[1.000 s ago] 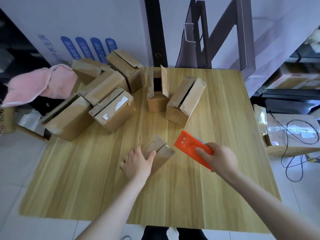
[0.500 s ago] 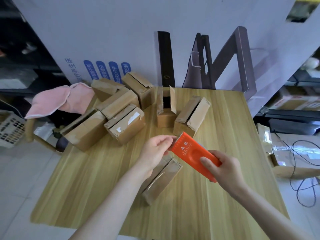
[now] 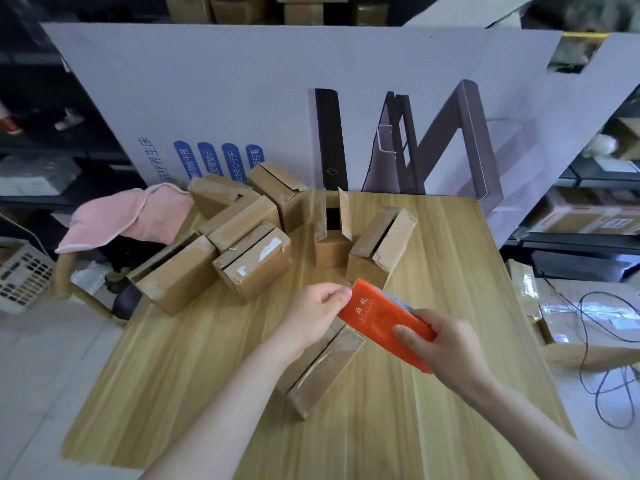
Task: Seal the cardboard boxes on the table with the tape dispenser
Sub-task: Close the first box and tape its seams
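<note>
On the head feed I saw the right hand [image 3: 446, 344] clasping the orange tape dispenser [image 3: 375, 318], the left hand [image 3: 317, 315] pinching its front tip, both held above a cardboard box [image 3: 323, 370] lying mid-table [image 3: 433, 427].

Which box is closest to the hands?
The box lying alone near the table's front edge, right below the left hand and right hand on the orange tape dispenser. The other boxes sit bunched farther back.
</note>
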